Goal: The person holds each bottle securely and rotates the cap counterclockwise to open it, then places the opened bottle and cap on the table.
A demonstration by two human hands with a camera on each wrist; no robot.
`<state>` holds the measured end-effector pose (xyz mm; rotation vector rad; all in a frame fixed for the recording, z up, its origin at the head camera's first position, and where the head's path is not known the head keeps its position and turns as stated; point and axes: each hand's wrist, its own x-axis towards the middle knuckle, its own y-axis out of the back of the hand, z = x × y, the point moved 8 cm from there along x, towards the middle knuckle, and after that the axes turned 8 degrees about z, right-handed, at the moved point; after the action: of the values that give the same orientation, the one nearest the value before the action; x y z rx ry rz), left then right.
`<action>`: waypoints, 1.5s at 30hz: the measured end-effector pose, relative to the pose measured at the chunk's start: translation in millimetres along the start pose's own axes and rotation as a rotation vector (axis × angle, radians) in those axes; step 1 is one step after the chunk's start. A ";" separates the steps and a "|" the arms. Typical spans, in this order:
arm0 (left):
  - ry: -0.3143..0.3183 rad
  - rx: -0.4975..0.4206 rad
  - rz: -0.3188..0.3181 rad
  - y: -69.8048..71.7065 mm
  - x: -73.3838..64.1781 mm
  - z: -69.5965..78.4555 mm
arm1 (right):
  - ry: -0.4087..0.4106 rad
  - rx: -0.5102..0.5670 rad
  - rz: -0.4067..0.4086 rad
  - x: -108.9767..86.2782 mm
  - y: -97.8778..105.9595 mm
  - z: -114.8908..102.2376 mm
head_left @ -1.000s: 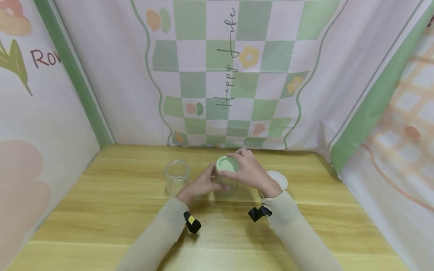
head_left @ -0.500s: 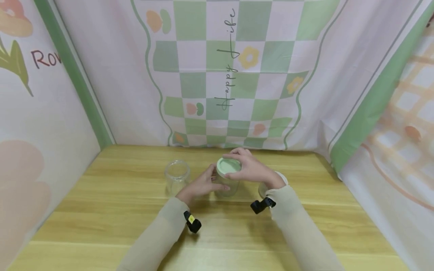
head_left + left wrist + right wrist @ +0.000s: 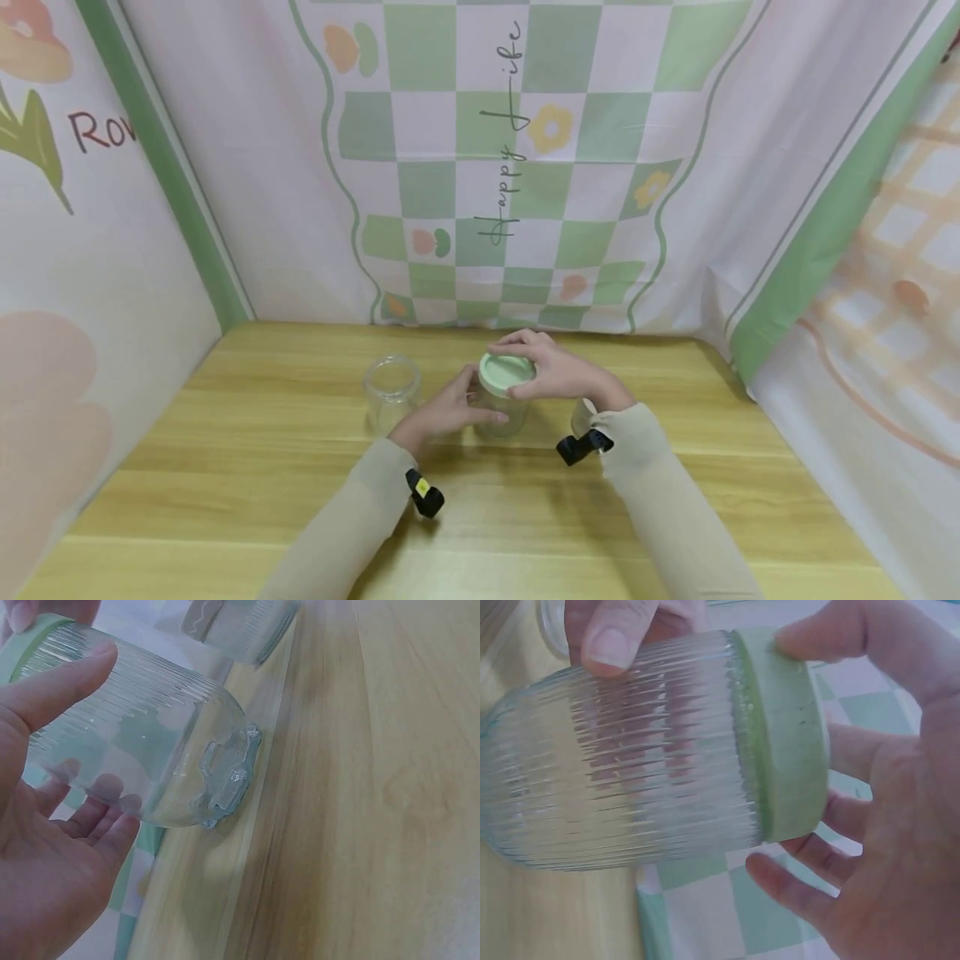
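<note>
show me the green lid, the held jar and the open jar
Green lid [image 3: 789, 742]: right wrist view, outer side.
Held jar [image 3: 154, 731]: left wrist view, side wall.
Open jar [image 3: 390, 407]: head view, front wall.

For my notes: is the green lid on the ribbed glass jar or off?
On: the right wrist view shows the green lid capping the ribbed glass jar. Whether it is tight, I cannot tell.

In the head view, the right wrist and right sleeve [image 3: 671, 500] hide most of the container [image 3: 582, 417] at the right, its top included. The left wrist view's left edge crops the green lid [image 3: 31, 643]; its top edge cuts off another glass jar [image 3: 244, 631]. The gripped jar's [image 3: 547, 780] base runs off the right wrist view, and the left hand's [image 3: 447, 404] fingers blur behind its ribbed glass.
</note>
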<state>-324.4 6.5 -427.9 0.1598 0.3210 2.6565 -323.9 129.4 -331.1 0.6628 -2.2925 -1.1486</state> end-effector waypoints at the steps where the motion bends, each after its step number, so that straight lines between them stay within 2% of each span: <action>1: -0.003 0.000 -0.002 -0.1 -0.1 0.5 | 0.002 -0.005 -0.002 -0.8 0.5 -1.6; 7: -0.021 0.002 -0.006 -0.7 -0.6 2.9 | -0.057 -0.002 0.000 -6.2 2.4 -8.6; 12: -0.008 -0.003 0.000 -0.4 -1.2 3.6 | -0.096 -0.040 0.076 -6.2 4.7 -11.8; 15: 0.008 -0.003 0.004 0.1 -1.5 2.9 | -0.122 -0.110 0.152 -5.9 5.9 -13.2; 20: 0.034 0.004 0.010 0.5 -2.8 1.7 | -0.207 -0.288 0.256 -8.9 4.0 -16.1; 24: 0.049 -0.007 0.015 0.3 -3.0 1.3 | -0.248 -0.414 0.313 -11.9 1.6 -20.9; 28: 0.066 -0.026 0.019 -0.1 -2.7 0.3 | -0.272 -0.472 0.343 -13.1 -0.5 -22.8; 33: 0.078 -0.031 0.021 -0.2 -2.0 -0.9 | -0.281 -0.489 0.345 -13.4 -3.3 -23.1; 45: 0.063 -0.017 0.028 0.9 -0.1 -2.8 | -0.210 -0.448 0.385 -13.6 -6.6 -23.0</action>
<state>-325.2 5.1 -430.4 0.0758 0.3180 2.6948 -298.1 120.7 -327.2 -0.0678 -2.0844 -1.5135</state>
